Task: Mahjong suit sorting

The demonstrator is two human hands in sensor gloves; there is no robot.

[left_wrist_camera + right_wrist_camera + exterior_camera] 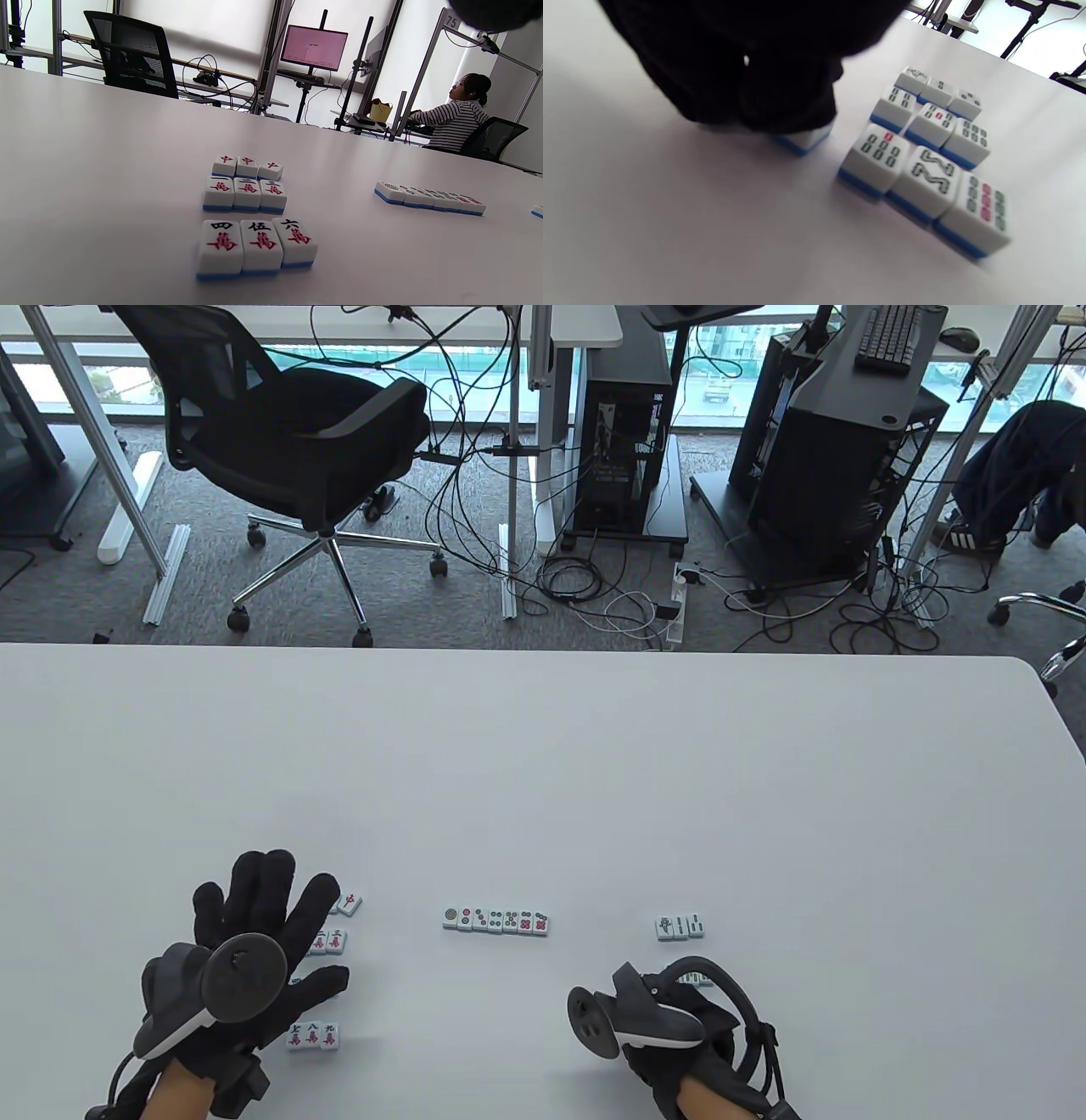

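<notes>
On the table (543, 780), the character tiles (246, 195) sit in stacked rows at the left, the dot tiles (495, 921) line up mid-table, and the bamboo tiles (927, 140) cluster right.

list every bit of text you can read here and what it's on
"中" in red: on each of the three far tiles, left wrist view.
"四", "伍", "六" in black, each over a red "萬": nearest row.
"萬" in red: middle row; its top numerals are too small.
"75": tag on a frame post.
Pink monitor: too small to read.
Bamboo tiles and dot tiles: symbols only.
</notes>
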